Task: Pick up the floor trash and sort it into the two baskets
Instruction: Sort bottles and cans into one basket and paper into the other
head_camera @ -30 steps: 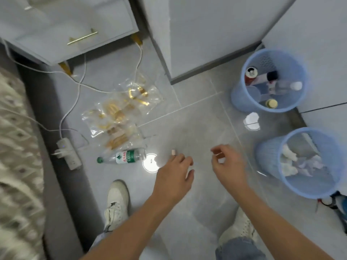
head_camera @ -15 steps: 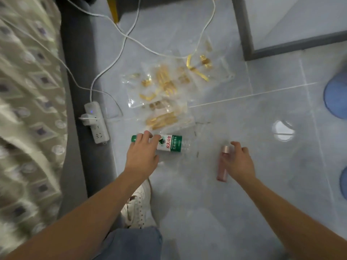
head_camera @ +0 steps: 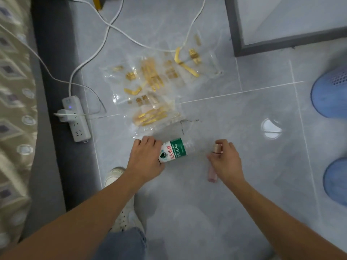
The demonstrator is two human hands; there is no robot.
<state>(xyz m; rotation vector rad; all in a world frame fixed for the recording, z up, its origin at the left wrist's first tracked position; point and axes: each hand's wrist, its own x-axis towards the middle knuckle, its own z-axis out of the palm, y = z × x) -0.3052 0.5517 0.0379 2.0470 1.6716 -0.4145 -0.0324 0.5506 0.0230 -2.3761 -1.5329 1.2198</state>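
Observation:
My left hand (head_camera: 145,158) grips the neck end of a clear plastic water bottle (head_camera: 175,150) with a green and white label, tilted up to the right just above the grey tile floor. My right hand (head_camera: 226,162) is closed on a small pink tube (head_camera: 213,174) with a rose-gold cap, held roughly upright. Two blue baskets show only partly at the right edge, one further away (head_camera: 330,94) and one nearer (head_camera: 336,179). Clear plastic wrappers with gold print (head_camera: 155,91) lie on the floor just beyond the bottle.
A white power strip (head_camera: 76,119) with white cables lies at the left beside a dark bed base. A patterned bedspread (head_camera: 13,109) fills the left edge. A grey cabinet corner (head_camera: 238,34) stands at the upper right. My white shoe (head_camera: 114,176) is under my left arm.
The view dropped towards the floor and the baskets slid to the right edge. My left hand took the bottle and tilted it up; my right hand closed on the pink tube.

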